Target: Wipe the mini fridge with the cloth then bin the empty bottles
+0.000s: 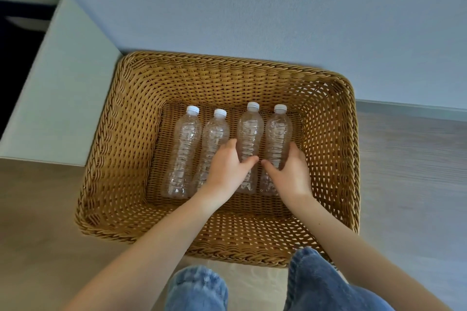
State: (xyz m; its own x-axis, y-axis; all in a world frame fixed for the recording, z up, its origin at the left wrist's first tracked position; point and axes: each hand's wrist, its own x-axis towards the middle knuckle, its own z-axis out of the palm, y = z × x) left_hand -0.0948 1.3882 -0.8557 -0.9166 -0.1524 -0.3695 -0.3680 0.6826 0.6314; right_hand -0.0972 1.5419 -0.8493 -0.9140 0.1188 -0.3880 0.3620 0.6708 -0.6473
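Several empty clear plastic bottles with white caps lie side by side on the floor of a brown wicker basket (328, 149), caps pointing away from me. My left hand (225, 169) wraps around the third bottle from the left (249, 129). My right hand (290, 171) wraps around the rightmost bottle (278, 131). The leftmost bottle (185, 149) and the second bottle (214, 134) lie untouched to the left of my hands. No cloth is in view.
A pale green cabinet (60, 98) with a dark opening stands to the left of the basket. The basket sits on a wood-look floor against a light blue wall (252, 7). My knees in blue jeans (316, 283) are at the bottom edge.
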